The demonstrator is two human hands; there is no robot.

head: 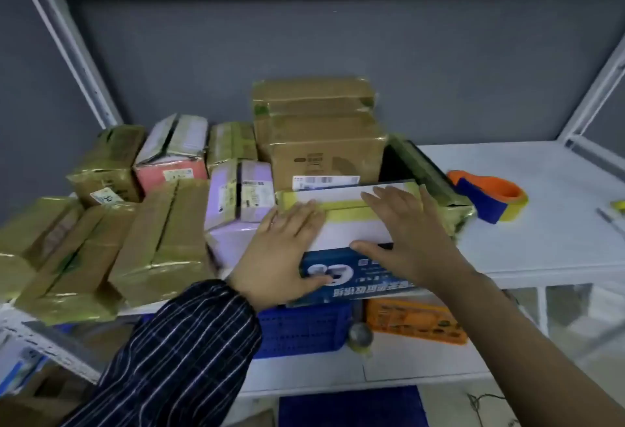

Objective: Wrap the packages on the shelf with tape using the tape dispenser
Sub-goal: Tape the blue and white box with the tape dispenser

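Observation:
A white and blue box [348, 234] with a strip of yellowish tape across its top lies at the front edge of the white shelf [541, 240]. My left hand [280, 250] grips its left end, thumb on the blue front face. My right hand [409, 234] lies flat on its right part, fingers spread over the tape, thumb at the front edge. The orange and blue tape dispenser [487, 195] with yellowish tape stands on the shelf to the right, apart from both hands.
Several taped cardboard packages [162, 240] crowd the shelf's left half, with a stack of brown boxes [321, 135] behind the held box. A dark package [426, 173] leans at its right. Below are a blue crate [304, 328] and an orange box [416, 321].

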